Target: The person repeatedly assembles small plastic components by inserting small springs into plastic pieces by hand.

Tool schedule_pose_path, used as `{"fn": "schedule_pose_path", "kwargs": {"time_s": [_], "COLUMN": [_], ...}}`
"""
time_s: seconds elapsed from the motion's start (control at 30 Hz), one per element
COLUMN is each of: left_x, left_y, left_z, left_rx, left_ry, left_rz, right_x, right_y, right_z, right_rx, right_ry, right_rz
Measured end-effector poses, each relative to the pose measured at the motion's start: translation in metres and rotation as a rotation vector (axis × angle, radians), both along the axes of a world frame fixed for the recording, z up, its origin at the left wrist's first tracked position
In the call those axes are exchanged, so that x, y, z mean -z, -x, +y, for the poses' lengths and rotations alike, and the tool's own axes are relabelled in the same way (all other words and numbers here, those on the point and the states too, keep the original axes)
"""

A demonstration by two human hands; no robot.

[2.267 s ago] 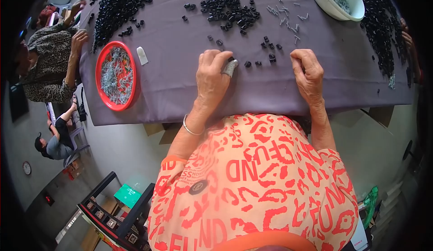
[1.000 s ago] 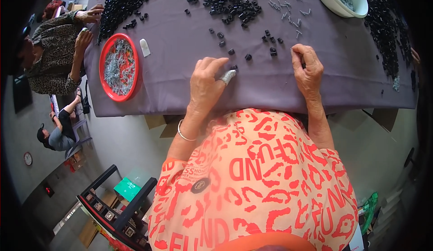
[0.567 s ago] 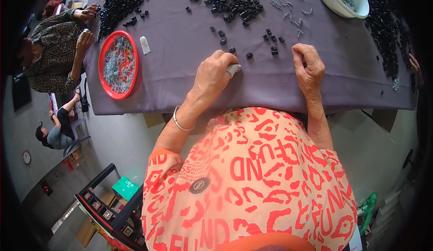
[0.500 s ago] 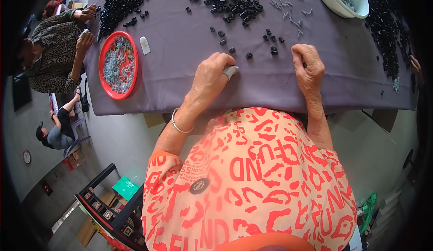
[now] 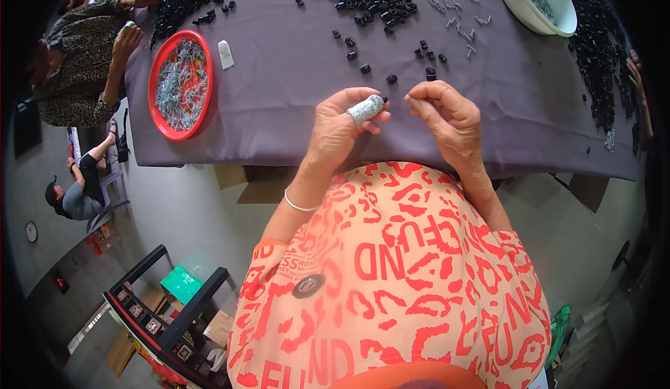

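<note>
Right hand (image 5: 450, 115) has moved in near left hand (image 5: 336, 125) since the earlier frame. Left pinches black piece (image 5: 384, 100) by its wrapped thumb (image 5: 364, 109); right curled, cannot tell what it grasps.

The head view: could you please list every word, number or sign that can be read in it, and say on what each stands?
Shirt: large red lettering is legible; I won't copy its wording.
Round dark badge on it: too small to read.
Wall clock: dial too small to read.
Black piece at the left hand: too small to show any lettering.
</note>
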State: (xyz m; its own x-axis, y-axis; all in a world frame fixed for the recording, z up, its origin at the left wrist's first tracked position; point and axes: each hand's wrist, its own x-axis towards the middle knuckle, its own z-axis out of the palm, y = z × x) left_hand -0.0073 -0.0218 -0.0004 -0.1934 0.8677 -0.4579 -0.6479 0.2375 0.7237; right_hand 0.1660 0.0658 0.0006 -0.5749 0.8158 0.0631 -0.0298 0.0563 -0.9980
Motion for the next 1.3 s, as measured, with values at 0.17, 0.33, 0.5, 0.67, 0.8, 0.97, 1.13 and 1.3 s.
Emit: {"fn": "schedule_pose_path", "kwargs": {"time_s": [0.17,0.33,0.5,0.67,0.8,0.97,1.13,1.3], "left_x": [-0.005,-0.007,-0.005,0.0,0.004,0.006,0.009,0.011], "left_y": [-0.007,-0.012,-0.013,-0.013,-0.012,-0.011,-0.012,-0.011], "left_z": [-0.006,-0.013,-0.02,-0.025,-0.026,-0.028,-0.029,-0.031], "left_rx": [-0.014,-0.02,-0.047,-0.083,-0.09,-0.09,-0.124,-0.118], "left_ry": [-0.067,-0.096,-0.107,-0.105,-0.09,-0.092,-0.138,-0.167], "left_rz": [0.026,0.144,0.273,0.313,0.282,0.288,0.302,0.326], "right_x": [-0.009,-0.015,-0.015,-0.011,-0.013,-0.014,-0.015,-0.02], "right_y": [0.01,0.015,0.017,0.02,0.022,0.024,0.025,0.029], "right_z": [-0.003,-0.012,-0.014,-0.019,-0.021,-0.025,-0.026,-0.027], "right_rx": [0.015,-0.009,-0.049,-0.069,-0.071,-0.061,-0.049,-0.071], "right_ry": [-0.154,-0.298,-0.351,-0.399,-0.373,-0.379,-0.368,-0.483], "right_rz": [-0.11,-0.157,-0.224,-0.283,-0.308,-0.335,-0.346,-0.365]}}
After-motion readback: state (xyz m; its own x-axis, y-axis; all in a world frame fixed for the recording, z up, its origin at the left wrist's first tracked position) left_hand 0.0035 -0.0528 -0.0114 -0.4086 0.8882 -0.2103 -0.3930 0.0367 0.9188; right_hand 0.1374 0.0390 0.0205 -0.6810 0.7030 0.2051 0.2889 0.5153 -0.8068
